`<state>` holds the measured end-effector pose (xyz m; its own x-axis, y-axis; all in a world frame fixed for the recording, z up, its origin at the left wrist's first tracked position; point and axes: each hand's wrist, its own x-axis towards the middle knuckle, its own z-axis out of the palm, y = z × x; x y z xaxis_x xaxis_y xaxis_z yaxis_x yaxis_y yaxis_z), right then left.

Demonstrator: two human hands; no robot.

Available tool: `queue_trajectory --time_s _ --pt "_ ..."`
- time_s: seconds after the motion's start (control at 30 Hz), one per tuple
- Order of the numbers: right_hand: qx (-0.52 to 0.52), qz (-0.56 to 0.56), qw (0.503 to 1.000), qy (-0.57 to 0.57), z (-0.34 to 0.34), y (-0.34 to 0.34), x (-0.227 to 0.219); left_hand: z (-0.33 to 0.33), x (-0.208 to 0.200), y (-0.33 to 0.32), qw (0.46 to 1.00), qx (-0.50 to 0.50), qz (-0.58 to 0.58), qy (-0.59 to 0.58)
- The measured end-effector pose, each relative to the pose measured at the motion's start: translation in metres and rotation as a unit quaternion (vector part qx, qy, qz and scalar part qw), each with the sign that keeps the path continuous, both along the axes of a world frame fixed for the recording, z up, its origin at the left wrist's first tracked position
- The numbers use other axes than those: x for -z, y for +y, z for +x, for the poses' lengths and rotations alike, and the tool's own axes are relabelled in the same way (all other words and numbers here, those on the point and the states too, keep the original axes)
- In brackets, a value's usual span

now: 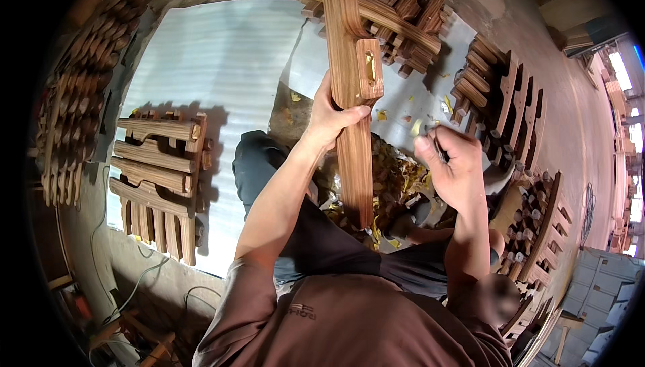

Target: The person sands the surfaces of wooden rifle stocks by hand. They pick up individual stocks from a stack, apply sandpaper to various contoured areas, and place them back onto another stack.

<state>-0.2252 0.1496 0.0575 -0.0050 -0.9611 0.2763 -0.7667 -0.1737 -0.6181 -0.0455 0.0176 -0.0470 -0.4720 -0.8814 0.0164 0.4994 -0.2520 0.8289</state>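
Note:
My left hand (330, 117) is closed around a long wooden furniture part (353, 162), which stands upright in the picture between my legs. A raised block (368, 71) on the part's right side has a slot with something yellow in it. To the right of the part, apart from it, my right hand (455, 165) is closed with the thumb against the fingers. A small pale yellow bit (417, 127) shows at its fingertips, and something thin and dark sits in its grip, too small to name. Yellow scraps (403, 175) lie heaped below the part.
Left, a stack of shaped wooden parts (156, 172) rests on a white sheet (215, 51). More wooden parts (403, 24) are piled at the far side, with further stacks (517, 98) on the right. Rows of curved pieces (80, 91) line the left edge. A cable (138, 290) crosses the floor.

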Motion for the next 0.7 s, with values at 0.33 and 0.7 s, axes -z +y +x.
queue_trajectory --time_s 0.33,0.7 --pt "0.038 -0.247 0.967 0.057 0.016 -0.047 0.018 -0.015 0.01 0.01 0.995 0.038 -0.097 0.007" --pt "0.062 -0.271 0.951 0.138 0.016 -0.051 0.028 -0.014 0.016 0.01 0.983 0.018 -0.171 -0.062"
